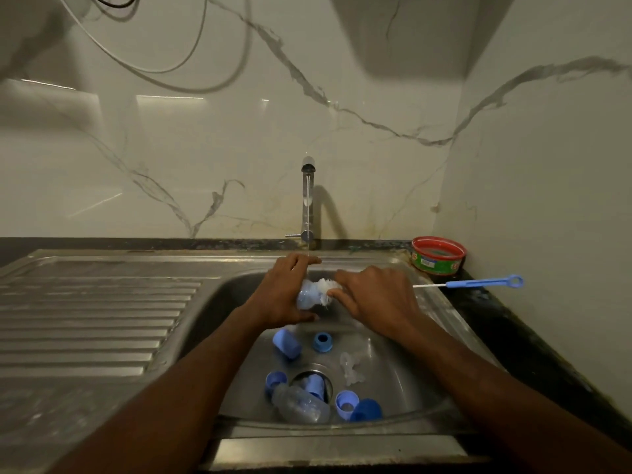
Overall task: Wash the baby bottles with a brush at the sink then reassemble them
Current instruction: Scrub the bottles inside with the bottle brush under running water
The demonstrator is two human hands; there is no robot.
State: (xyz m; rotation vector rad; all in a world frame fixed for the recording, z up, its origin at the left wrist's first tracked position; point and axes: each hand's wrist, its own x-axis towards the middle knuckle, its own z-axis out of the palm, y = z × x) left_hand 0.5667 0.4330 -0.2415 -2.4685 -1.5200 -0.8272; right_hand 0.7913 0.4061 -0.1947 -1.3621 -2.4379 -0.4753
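My left hand (285,292) grips a clear baby bottle (307,297) held sideways over the sink basin (236,295), under a thin stream from the tap (307,196). My right hand (376,297) pinches a white bristle brush (326,287) whose head sits at the bottle's mouth. Lower in the basin lie a second clear bottle (301,405), blue caps (286,343) (366,410), blue collar rings (323,342) (346,401) and clear teats (350,367).
A thin brush with a blue handle (478,283) lies on the sink's right rim. A red and green tub (438,256) stands in the back right corner. The ribbed steel drainboard (92,323) extends left. A marble wall rises behind.
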